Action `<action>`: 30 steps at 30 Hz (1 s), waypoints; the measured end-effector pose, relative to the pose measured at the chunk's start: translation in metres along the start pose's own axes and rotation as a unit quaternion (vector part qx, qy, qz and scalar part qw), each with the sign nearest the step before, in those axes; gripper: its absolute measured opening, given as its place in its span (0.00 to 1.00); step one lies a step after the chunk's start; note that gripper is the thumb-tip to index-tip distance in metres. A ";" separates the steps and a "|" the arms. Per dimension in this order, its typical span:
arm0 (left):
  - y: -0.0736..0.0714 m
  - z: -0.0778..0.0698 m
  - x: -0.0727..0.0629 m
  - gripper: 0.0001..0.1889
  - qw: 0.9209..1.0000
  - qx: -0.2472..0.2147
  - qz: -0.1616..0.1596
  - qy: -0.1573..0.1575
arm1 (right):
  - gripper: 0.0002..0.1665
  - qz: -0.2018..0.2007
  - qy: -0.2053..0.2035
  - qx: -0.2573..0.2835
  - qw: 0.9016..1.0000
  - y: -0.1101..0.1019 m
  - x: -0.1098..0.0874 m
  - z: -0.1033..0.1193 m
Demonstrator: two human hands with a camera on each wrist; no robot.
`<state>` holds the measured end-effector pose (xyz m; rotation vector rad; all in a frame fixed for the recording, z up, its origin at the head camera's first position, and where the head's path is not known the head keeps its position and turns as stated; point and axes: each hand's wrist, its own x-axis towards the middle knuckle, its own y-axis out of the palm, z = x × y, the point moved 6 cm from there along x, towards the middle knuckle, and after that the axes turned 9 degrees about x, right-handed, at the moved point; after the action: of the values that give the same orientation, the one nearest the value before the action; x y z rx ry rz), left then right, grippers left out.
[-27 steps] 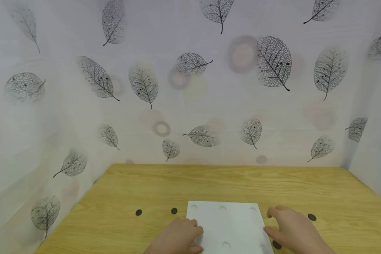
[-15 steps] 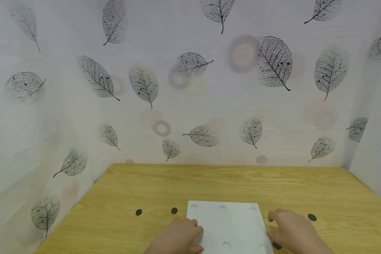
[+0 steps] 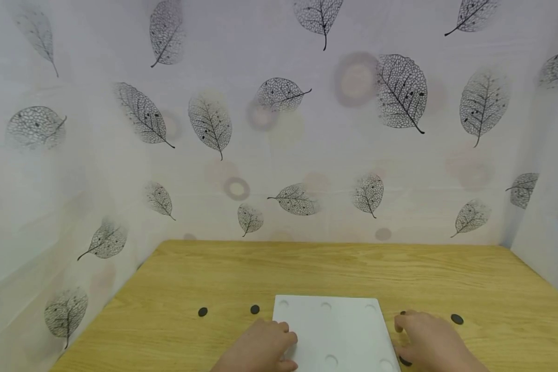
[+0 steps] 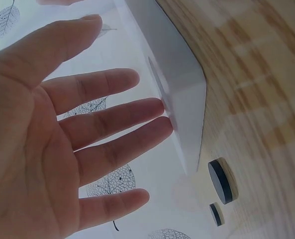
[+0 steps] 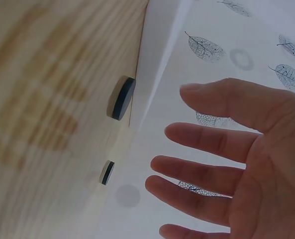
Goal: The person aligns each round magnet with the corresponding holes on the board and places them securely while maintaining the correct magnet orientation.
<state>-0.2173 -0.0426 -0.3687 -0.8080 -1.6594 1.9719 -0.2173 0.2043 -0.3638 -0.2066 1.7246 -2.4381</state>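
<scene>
A white square board (image 3: 337,330) with shallow round recesses lies on the wooden table. My left hand (image 3: 260,345) is at its left side, fingers spread and relaxed; in the left wrist view two fingertips overlap the board's side (image 4: 184,89), and I cannot tell whether they press it. My right hand (image 3: 430,338) hovers just off the right edge, fingers loosely bent and holding nothing. Near its thumb lies a black disc (image 3: 405,361); another black disc (image 3: 402,312) peeks out behind its index finger.
Left of the board lie two black discs, a nearer one (image 3: 254,309) and a farther one (image 3: 202,311). One more black disc (image 3: 457,319) is on the right. A leaf-patterned white curtain (image 3: 325,155) surrounds the wooden table (image 3: 325,266).
My right hand has shifted slightly right and toward me, away from the board's edge, uncovering part of a disc behind its fingers. The left hand and board stay put.
</scene>
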 end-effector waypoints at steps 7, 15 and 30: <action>0.000 0.000 -0.001 0.11 1.000 -0.006 -0.004 0.000 | 0.14 0.031 0.018 0.019 0.999 0.006 0.002 -0.004; -0.001 0.000 -0.001 0.10 1.000 -0.005 -0.011 0.001 | 0.14 0.061 0.037 0.032 0.997 0.011 0.002 -0.009; -0.001 0.000 -0.001 0.11 1.000 -0.016 0.003 -0.008 | 0.13 0.095 0.061 0.044 0.993 0.018 -0.001 -0.010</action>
<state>-0.2170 -0.0432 -0.3678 -0.8107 -1.7041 1.9648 -0.2179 0.2083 -0.3840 0.1147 1.5955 -2.4231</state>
